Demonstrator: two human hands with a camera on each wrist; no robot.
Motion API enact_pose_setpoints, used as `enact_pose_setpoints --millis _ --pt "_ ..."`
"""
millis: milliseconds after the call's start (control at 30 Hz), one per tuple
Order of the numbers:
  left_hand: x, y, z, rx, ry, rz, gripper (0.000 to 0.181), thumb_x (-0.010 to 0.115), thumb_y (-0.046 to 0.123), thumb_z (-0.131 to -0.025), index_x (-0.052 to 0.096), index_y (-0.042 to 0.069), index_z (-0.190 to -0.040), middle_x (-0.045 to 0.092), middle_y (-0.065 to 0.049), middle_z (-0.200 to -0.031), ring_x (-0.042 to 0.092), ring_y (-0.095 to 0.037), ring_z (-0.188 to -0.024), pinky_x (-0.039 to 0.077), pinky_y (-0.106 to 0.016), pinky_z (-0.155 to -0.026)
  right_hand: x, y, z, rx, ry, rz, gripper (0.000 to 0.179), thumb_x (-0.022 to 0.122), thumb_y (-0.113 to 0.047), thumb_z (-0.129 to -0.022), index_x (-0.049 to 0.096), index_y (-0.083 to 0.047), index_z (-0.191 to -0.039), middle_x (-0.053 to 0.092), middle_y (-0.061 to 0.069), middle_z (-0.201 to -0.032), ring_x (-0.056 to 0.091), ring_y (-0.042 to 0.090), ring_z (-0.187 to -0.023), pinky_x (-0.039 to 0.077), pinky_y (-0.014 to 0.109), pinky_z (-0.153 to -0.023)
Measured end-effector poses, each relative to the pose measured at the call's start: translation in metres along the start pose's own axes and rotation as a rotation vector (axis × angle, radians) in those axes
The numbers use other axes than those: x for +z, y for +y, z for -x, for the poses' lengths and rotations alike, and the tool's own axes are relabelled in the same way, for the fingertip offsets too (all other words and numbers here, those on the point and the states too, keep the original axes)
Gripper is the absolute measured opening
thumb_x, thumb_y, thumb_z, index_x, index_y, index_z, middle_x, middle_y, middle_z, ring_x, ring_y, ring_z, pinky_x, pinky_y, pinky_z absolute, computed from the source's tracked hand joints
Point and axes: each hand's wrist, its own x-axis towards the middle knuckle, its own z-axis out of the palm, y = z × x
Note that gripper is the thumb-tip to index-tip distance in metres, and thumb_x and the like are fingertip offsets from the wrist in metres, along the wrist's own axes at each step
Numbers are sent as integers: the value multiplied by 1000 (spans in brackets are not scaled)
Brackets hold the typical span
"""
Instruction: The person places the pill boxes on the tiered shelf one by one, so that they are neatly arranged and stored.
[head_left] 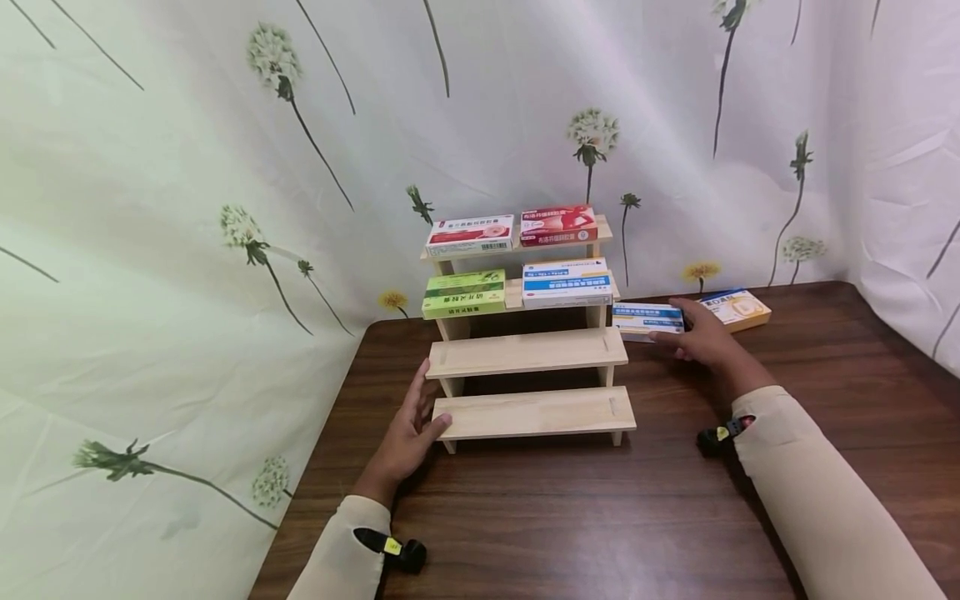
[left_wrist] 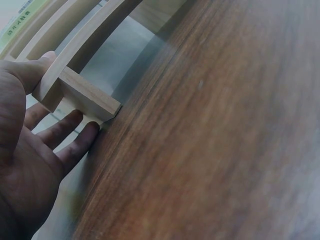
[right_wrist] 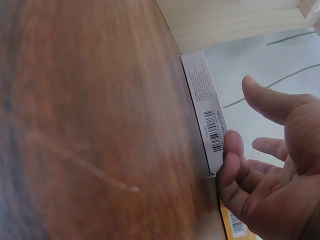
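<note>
A stepped wooden stand (head_left: 528, 354) stands on the brown table. My left hand (head_left: 408, 437) is at its left side, thumb on the lowest step and fingers by the end; in the left wrist view, the hand (left_wrist: 35, 135) straddles that board's end. Right of the stand, a white-and-blue medicine box (head_left: 647, 320) lies on the table. My right hand (head_left: 705, 337) is at its right end. In the right wrist view, fingertips of the hand (right_wrist: 270, 165) touch the box (right_wrist: 204, 110) near its barcode end, while the thumb stays apart from it.
The top step bears a white-and-red box (head_left: 470, 234) and a red box (head_left: 558, 225). Below them lie a green box (head_left: 465, 293) and a larger white-and-blue box (head_left: 567, 283). An orange-and-white box (head_left: 735, 309) lies behind my right hand. A dandelion-print curtain (head_left: 480, 108) surrounds the table.
</note>
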Motion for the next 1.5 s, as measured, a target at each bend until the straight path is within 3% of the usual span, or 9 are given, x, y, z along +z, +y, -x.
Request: enact_pose_setpoints --millis 133,367,700,967,1200,1333,1433,1500 --pt "0 0 0 -7 2 3 96 68 15 -109 2 29 -178 29 -23 -179 32 -47 -164 32 -65 -128 2 6 -2 -9 -24 -3 93 73 -30 -106 16 -2 -175 25 38 -170 69 19 -76 59 32 -69" --pt "0 -1 0 -7 4 4 96 68 16 -110 3 38 -177 25 -21 -180 31 -47 -165 34 -66 -127 4 13 -3 -66 -16 64 87 71 -28 -108 21 -1 -173 3 29 -182 71 20 -83 59 28 -71" --pt "0 0 -2 -2 1 13 97 69 14 -109 3 31 -178 31 -20 -178 31 -45 -165 27 -65 -131 5 15 2 -93 -16 60 79 71 -27 -109 32 7 -168 5 29 -182 72 15 -79 57 24 -67" --pt "0 0 -1 -6 4 -3 97 69 16 -109 3 28 -178 31 -20 -179 31 -45 -165 26 -64 -131 5 16 3 -102 2 52 71 71 -23 -108 39 6 -165 16 26 -181 71 12 -75 56 24 -65" --pt "0 0 -1 2 3 8 96 69 14 -109 3 25 -178 31 -21 -178 32 -46 -165 27 -66 -130 5 20 2 -120 23 65 81 73 -24 -107 29 3 -170 13 28 -181 71 14 -76 57 25 -65" --pt "0 1 -1 9 2 18 96 69 14 -109 4 26 -178 29 -22 -178 31 -47 -165 26 -67 -131 5 21 -1 -120 8 102 86 73 -29 -107 25 1 -172 8 28 -182 73 32 -99 58 24 -69" --pt "0 1 0 9 1 22 96 69 13 -108 4 22 -178 28 -22 -179 31 -48 -165 25 -67 -131 6 21 -3 -111 -7 121 88 73 -31 -107 23 0 -173 4 27 -182 61 45 -128 59 24 -71" --pt "0 1 0 10 2 21 96 69 13 -108 4 21 -178 28 -22 -179 31 -48 -165 25 -67 -132 6 22 -5 -105 -11 131 87 73 -31 -108 23 -1 -173 3 26 -183 56 48 -135 59 23 -71"
